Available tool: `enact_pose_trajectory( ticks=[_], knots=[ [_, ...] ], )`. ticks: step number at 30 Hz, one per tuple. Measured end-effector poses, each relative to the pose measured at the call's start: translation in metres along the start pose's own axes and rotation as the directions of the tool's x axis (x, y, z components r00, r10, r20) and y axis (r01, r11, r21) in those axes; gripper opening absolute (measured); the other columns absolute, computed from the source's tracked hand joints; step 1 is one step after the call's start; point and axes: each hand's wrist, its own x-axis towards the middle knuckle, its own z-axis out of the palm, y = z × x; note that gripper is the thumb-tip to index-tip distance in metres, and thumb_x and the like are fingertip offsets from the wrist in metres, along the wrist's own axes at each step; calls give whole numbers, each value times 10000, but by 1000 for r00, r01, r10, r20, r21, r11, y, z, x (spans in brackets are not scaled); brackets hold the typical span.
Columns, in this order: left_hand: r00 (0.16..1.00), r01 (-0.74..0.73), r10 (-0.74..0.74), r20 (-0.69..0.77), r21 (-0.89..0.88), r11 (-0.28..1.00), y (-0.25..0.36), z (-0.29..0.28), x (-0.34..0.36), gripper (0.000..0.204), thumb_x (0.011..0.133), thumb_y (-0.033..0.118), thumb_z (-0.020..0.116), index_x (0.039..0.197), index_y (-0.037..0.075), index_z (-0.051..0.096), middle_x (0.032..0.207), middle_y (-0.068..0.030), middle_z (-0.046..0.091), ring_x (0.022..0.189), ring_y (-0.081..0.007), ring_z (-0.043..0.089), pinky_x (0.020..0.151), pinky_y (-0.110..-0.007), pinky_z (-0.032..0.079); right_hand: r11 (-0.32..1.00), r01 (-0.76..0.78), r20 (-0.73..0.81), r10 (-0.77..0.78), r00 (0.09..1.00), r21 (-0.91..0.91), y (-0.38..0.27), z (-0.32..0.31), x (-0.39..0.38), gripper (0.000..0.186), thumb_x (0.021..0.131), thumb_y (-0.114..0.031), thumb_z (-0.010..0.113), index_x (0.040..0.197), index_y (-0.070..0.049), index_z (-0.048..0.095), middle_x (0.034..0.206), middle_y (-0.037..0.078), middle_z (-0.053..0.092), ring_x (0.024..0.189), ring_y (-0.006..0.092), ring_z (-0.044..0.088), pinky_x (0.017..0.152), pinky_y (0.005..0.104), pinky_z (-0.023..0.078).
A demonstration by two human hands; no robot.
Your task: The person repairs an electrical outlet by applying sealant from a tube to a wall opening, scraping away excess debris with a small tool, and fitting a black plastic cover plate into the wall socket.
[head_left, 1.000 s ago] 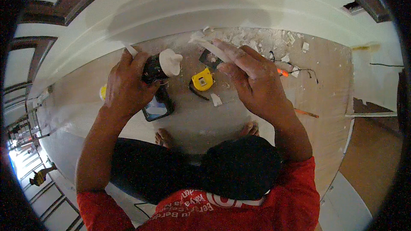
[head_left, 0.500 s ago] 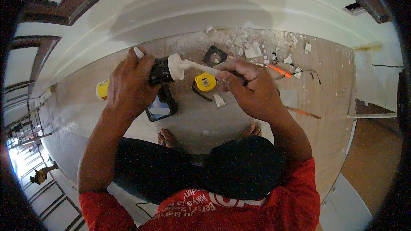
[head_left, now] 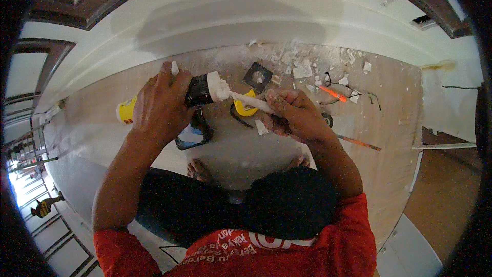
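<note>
My left hand (head_left: 163, 101) is wrapped round a cylindrical container (head_left: 199, 90), black near its white-rimmed mouth and held sideways. A yellow cylindrical part (head_left: 126, 111) shows past the hand; I cannot tell whether it belongs to the same container. A small white tip (head_left: 175, 67) sticks up by my left fingers. Thick white matter (head_left: 221, 90) bulges from the mouth. My right hand (head_left: 296, 114) is closed on a pale, white-coated stick (head_left: 253, 102), its end touching the white matter. Below the stick lies a yellow tape measure (head_left: 245, 106), partly hidden.
Broken white chips (head_left: 302, 71) and dust litter the floor along the wall. Nearby lie a dark square plate (head_left: 258, 77), an orange-handled tool (head_left: 333, 93), black wire (head_left: 370, 96), a thin orange stick (head_left: 360, 142) and a black-rimmed case (head_left: 195, 132). My bare feet (head_left: 199, 169) are below.
My right hand has moved slightly lower, and the stick slants more. A larger clump of white matter stands out at the container's mouth. My left hand keeps its grip.
</note>
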Motion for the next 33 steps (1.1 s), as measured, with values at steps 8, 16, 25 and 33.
enact_pose_trajectory(
  ticks=[8,16,25,33],
  knots=[
    [980,-89,53,-190,-185,979,-12,15,-5,501,663,133,829,1110,74,610,1103,-255,601,962,-449,641,823,-501,551,849,297,-58,-303,951,436,-1,-12,18,359,1044,-327,531,1246,-35,584,888,51,644,715,155,612,584,299,479],
    [978,-3,-58,-200,-289,957,-14,12,-13,531,618,87,832,1101,44,614,1023,-215,602,911,-432,644,792,-504,548,676,734,-488,-619,615,68,-44,-62,51,327,1023,-242,582,1279,-39,574,1082,65,672,931,198,645,776,363,496],
    [984,15,-74,-163,-334,942,-41,17,-22,572,586,2,808,1118,33,601,1015,-208,601,915,-426,635,779,-492,541,618,784,-539,-681,496,-59,-67,-87,92,255,1016,-183,587,1239,-61,606,1118,57,683,966,209,651,781,380,500],
    [984,49,-97,-151,-294,954,-50,25,-21,559,593,3,821,1105,23,596,999,-207,590,885,-420,627,768,-483,535,608,788,-567,-684,459,-96,-71,-89,102,260,1017,-173,576,1252,-62,593,1120,60,682,947,215,644,769,386,488]
  ],
)
